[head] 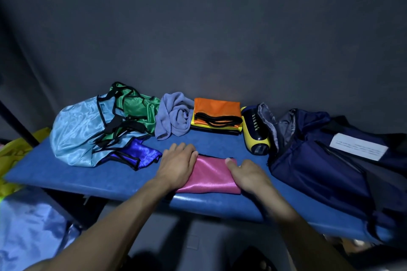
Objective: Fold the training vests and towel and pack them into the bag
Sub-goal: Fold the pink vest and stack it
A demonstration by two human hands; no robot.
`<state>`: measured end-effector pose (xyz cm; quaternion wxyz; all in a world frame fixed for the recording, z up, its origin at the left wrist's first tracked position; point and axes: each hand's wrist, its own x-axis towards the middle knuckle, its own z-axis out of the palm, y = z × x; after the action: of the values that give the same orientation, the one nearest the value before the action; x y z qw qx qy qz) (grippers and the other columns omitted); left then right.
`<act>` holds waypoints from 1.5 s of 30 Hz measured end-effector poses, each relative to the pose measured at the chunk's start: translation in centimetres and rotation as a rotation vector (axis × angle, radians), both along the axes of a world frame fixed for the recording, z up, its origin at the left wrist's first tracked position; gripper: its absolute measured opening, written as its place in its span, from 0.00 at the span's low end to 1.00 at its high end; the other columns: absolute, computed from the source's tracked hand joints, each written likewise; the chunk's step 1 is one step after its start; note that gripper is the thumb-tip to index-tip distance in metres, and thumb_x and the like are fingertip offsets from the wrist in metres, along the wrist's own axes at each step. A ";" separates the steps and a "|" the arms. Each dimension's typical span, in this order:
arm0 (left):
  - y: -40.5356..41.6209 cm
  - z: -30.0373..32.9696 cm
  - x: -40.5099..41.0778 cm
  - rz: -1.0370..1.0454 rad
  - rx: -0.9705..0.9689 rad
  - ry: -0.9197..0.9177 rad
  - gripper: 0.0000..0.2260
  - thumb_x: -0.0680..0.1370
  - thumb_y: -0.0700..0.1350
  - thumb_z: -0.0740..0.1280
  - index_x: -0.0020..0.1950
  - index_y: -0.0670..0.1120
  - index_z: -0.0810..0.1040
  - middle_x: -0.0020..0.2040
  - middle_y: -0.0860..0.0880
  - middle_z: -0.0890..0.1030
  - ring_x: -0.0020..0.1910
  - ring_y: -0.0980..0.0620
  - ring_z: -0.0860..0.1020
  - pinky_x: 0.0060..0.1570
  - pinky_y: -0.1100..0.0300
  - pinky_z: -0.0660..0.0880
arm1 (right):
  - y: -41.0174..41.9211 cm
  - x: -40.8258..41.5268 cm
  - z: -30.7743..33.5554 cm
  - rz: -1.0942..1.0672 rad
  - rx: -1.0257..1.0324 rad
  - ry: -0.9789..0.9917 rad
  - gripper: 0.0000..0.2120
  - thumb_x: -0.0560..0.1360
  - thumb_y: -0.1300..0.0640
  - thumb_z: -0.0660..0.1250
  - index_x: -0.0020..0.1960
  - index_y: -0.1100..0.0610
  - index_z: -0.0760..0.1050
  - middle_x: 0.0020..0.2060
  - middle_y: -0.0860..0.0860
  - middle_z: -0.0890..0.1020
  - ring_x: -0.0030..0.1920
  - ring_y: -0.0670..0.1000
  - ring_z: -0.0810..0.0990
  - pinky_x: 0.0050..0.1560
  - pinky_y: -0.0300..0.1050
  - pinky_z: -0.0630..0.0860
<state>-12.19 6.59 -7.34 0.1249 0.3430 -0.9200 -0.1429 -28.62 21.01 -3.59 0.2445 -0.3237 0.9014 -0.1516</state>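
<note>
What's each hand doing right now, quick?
Left hand: open, fingers flat, pressing on the folded pink vest.
Right hand: open, resting on the pink vest's right edge, thumb on top.

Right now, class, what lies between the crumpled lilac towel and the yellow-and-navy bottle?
The head view shows a folded orange vest stacked on other folded vests.
</note>
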 end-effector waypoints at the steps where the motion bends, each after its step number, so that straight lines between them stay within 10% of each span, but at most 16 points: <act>1: 0.1 -0.1 0.1 -0.003 0.006 0.027 0.21 0.84 0.60 0.44 0.55 0.51 0.73 0.47 0.52 0.72 0.47 0.49 0.68 0.48 0.52 0.62 | -0.1 0.1 -0.1 -0.039 -0.043 -0.056 0.27 0.80 0.32 0.55 0.42 0.55 0.70 0.41 0.52 0.76 0.44 0.56 0.77 0.43 0.48 0.70; 10: 0.6 -0.2 0.8 0.006 0.073 0.395 0.10 0.87 0.54 0.52 0.51 0.52 0.69 0.45 0.53 0.69 0.40 0.50 0.72 0.43 0.51 0.69 | -0.6 2.5 -0.9 -0.328 -0.683 -0.538 0.19 0.71 0.45 0.77 0.43 0.55 0.70 0.38 0.58 0.81 0.40 0.56 0.79 0.44 0.53 0.75; 18: -1.2 1.4 0.1 0.020 0.513 0.607 0.09 0.87 0.51 0.56 0.58 0.55 0.76 0.56 0.52 0.75 0.55 0.60 0.76 0.55 0.61 0.71 | -1.4 2.8 2.5 0.070 -1.009 -0.187 0.22 0.78 0.53 0.73 0.67 0.39 0.70 0.52 0.47 0.85 0.50 0.50 0.85 0.50 0.53 0.81; 26: -2.8 3.4 -2.5 -0.173 1.172 0.864 0.20 0.84 0.53 0.59 0.71 0.43 0.77 0.70 0.32 0.74 0.72 0.29 0.69 0.76 0.33 0.58 | -4.8 -1.2 11.5 0.562 -0.838 0.275 0.26 0.75 0.51 0.74 0.71 0.43 0.70 0.39 0.40 0.80 0.39 0.46 0.78 0.48 0.46 0.77; 30: -4.1 6.4 -2.4 -0.278 1.009 0.775 0.26 0.80 0.61 0.68 0.72 0.48 0.74 0.71 0.41 0.76 0.72 0.39 0.72 0.75 0.37 0.63 | -6.3 -3.7 12.6 0.541 -0.870 0.174 0.23 0.75 0.53 0.76 0.67 0.44 0.73 0.36 0.46 0.81 0.38 0.48 0.79 0.49 0.48 0.77; 34: -6.3 8.9 -3.2 -0.426 0.801 0.534 0.41 0.71 0.47 0.80 0.78 0.53 0.62 0.73 0.55 0.72 0.74 0.56 0.69 0.73 0.55 0.67 | -7.2 -4.4 13.6 0.779 -0.775 0.169 0.25 0.75 0.56 0.76 0.70 0.47 0.73 0.45 0.32 0.81 0.43 0.41 0.81 0.49 0.41 0.75; 40: -8.3 9.6 -3.8 -0.425 0.761 0.339 0.12 0.75 0.44 0.77 0.56 0.47 0.80 0.49 0.53 0.84 0.49 0.57 0.81 0.55 0.58 0.77 | -8.6 -5.9 13.5 0.723 -0.844 0.190 0.24 0.76 0.55 0.75 0.68 0.45 0.73 0.39 0.43 0.82 0.38 0.48 0.80 0.46 0.47 0.77; 45: -11.4 11.3 -5.5 -0.193 0.782 0.545 0.11 0.79 0.47 0.71 0.59 0.44 0.83 0.54 0.44 0.86 0.50 0.55 0.82 0.55 0.59 0.78 | -9.8 -8.1 10.2 0.258 -0.821 0.090 0.18 0.76 0.54 0.72 0.63 0.42 0.73 0.29 0.53 0.77 0.30 0.53 0.74 0.38 0.49 0.73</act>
<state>-17.66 -4.77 3.99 0.2091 0.2277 -0.7586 -0.5736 -36.75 11.22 6.59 0.0730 -0.5103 0.7283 -0.4514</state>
